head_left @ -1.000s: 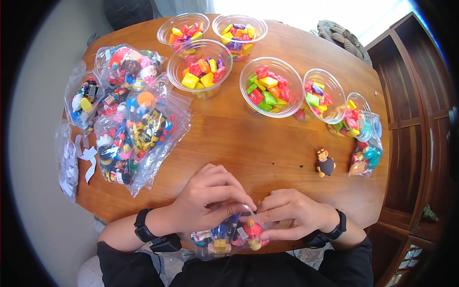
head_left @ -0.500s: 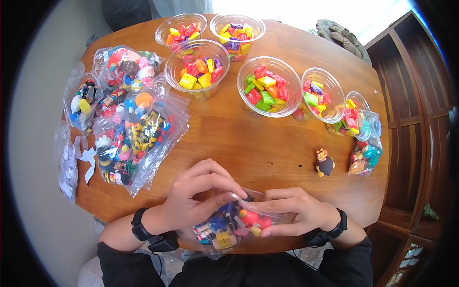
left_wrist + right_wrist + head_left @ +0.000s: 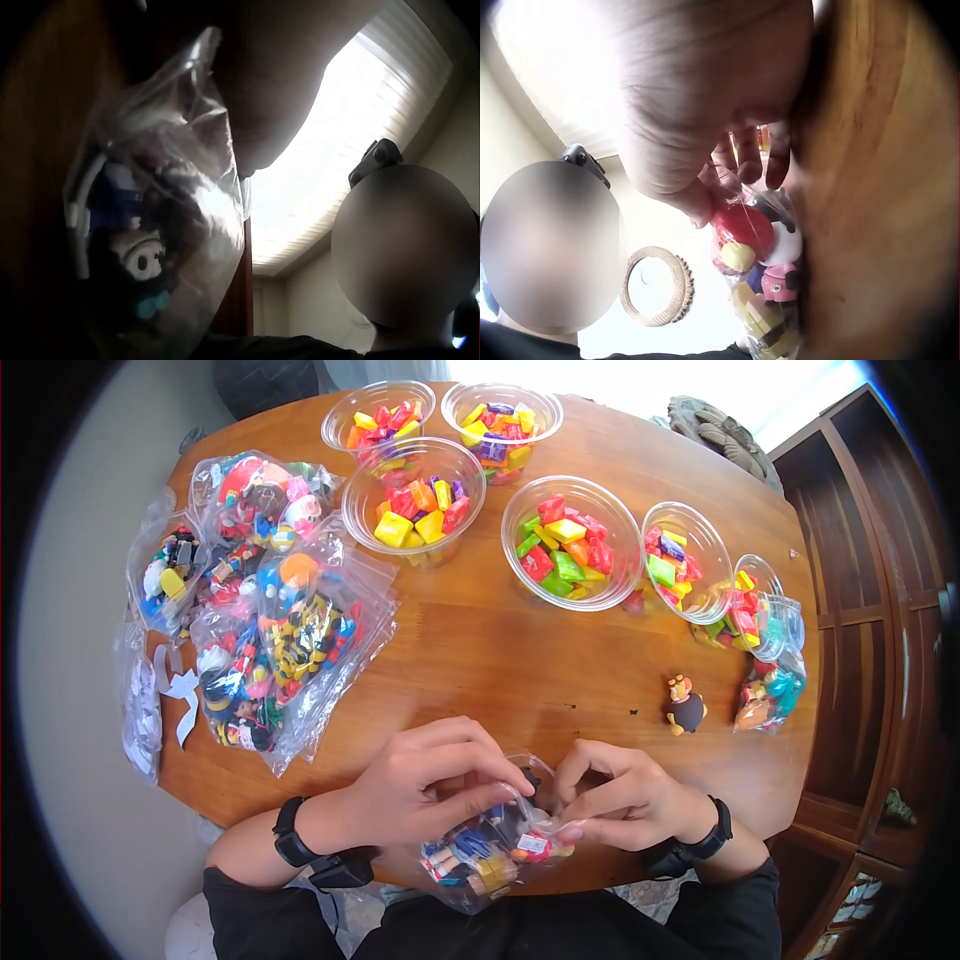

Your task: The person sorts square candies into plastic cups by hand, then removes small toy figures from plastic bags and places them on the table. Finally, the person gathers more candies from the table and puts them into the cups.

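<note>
At the front edge of the table, a clear plastic bag of small toy figures lies between my hands. My left hand pinches the upper edge of the bag between thumb and fingertips. On the other side, my right hand pinches the bag's right edge with thumb and curled fingers. A red rounded toy with a yellow part shows through the plastic in the right wrist view, beside a pink-dressed figure. Beyond my right hand, a dark round-bodied figurine rests loose on the table.
Several bags of toys are piled at the left, beside white paper strips. Clear tubs of wrapped candies, including a large tub, line the back and right. Another toy bag lies near the right edge of the wooden table.
The bag has shifted and turned slightly between my hands. My right fingers have curled in more at its edge, and the right thumb sits closer to the left one.
</note>
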Tool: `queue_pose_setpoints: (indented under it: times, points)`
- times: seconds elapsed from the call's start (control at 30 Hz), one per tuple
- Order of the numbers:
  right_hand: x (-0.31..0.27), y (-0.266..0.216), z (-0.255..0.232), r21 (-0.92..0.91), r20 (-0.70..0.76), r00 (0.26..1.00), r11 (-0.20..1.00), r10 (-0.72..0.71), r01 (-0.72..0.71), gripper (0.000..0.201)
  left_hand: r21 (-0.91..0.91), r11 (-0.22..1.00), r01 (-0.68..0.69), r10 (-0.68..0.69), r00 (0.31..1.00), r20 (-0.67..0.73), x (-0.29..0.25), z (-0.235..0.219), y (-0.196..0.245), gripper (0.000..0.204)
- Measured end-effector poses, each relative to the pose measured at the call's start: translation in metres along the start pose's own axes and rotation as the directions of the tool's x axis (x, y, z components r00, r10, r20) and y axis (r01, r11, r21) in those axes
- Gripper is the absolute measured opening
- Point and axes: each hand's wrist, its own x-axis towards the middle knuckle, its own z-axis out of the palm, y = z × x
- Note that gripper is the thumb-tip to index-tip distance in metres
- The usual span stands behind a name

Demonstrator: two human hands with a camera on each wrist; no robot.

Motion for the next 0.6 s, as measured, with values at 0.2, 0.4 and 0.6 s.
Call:
queue_pose_setpoints:
  times: [0.2, 0.4, 0.6]
  points:
    - [0.001, -0.001, -0.003, -0.391, -0.058, 0.994, 0.918, -0.096, 0.066, 0.022, 0.014, 0.999, 0.041, -0.04, 0.999, -0.031, 0.0, -0.001, -0.001, 0.011]
    - [0.0, -0.008, -0.008, -0.725, -0.255, 0.908, 0.687, -0.333, 0.049, 0.028, 0.017, 1.0, -0.018, 0.019, 0.999, -0.044, 0.001, 0.0, -0.004, 0.015]
    - [0.003, -0.019, -0.026, -0.849, -0.484, 0.781, 0.428, -0.394, -0.31, 0.023, 0.001, 1.0, -0.002, 0.002, 0.999, -0.037, 0.001, -0.002, -0.004, 0.015]
